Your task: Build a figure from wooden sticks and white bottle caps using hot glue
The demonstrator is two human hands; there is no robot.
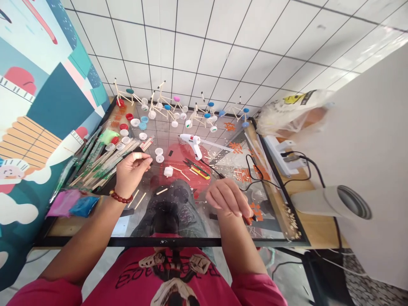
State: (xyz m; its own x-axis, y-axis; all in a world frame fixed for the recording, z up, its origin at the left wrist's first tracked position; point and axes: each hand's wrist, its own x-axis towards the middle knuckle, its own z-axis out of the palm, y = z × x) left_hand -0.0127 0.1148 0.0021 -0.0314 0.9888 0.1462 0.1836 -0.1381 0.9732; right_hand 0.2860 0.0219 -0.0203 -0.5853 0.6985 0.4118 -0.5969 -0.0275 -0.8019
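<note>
My left hand (132, 170) is raised above the left half of the glass tabletop, thumb and fingertips pinched together. What sits in the pinch, if anything, is too small to make out. My right hand (228, 197) is over the right half, its fingers bent and pressed together, the palm side hidden. By its wrist a dark-tipped red tool (250, 219) shows in part. Between the hands lie yellow-handled thread snips (198, 169), a white bottle cap piece (168, 171) with thin sticks beside it, and a short loose stick (162, 191). Behind them rests a white hot glue gun (193, 144).
Stick figures with coloured caps (167, 107) line the tiled wall. Loose caps (135, 122), a bundle of wooden sticks (106, 163) and pink and blue packets (65, 203) lie left. Right are the glue gun's cord (253, 170), a power strip (283, 155) and a white cylinder (328, 202).
</note>
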